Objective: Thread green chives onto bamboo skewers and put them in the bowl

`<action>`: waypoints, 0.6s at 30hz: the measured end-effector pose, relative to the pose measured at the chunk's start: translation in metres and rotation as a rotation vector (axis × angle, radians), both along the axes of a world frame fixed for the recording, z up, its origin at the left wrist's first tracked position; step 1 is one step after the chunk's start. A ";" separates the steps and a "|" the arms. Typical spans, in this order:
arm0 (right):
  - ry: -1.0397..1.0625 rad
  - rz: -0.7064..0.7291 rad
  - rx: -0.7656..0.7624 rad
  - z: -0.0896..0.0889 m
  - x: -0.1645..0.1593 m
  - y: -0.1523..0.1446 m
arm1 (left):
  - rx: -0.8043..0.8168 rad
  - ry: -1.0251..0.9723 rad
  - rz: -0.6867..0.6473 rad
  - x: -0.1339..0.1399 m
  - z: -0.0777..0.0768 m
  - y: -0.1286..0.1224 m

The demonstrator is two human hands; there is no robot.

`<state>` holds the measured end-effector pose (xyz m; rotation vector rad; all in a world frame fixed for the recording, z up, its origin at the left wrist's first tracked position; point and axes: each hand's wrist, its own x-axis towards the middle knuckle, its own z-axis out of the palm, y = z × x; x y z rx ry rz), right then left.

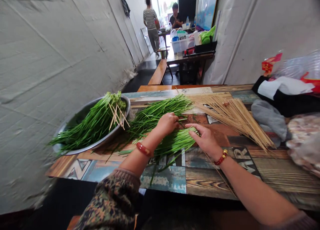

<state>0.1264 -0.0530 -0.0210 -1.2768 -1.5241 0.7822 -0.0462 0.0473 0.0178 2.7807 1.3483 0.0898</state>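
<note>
My left hand (168, 124) is closed over the cut ends of the green chives, its fingertips pinching what looks like a chive stalk. Below it lies a loose bunch of chives (172, 143), pale ends toward the right. At those ends my right hand (206, 140) has thumb and index finger stretched out and apart, touching the bunch. A thin bamboo skewer (223, 178) runs under the right wrist toward the table's near edge; whether the hand touches it is hidden. Behind the left hand spreads a larger pile of chives (160, 109).
A metal basin (100, 144) at left holds chives with skewers through them. Bamboo skewers (240, 120) fan out at right, beside a grey plastic bag (268, 118) and a filled clear bag (303, 140). Two people (151, 21) are far back, beyond a bench (158, 73).
</note>
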 end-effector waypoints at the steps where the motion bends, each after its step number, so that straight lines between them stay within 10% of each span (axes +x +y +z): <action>1: -0.003 -0.002 -0.003 0.000 0.000 0.000 | 0.018 0.004 0.027 0.004 -0.005 0.002; 11: 0.002 -0.012 0.014 0.003 -0.002 0.001 | 0.105 -0.263 0.118 0.002 -0.012 0.017; 18: 0.014 -0.018 -0.005 0.005 -0.002 -0.001 | -0.396 -0.900 0.105 -0.010 0.014 0.009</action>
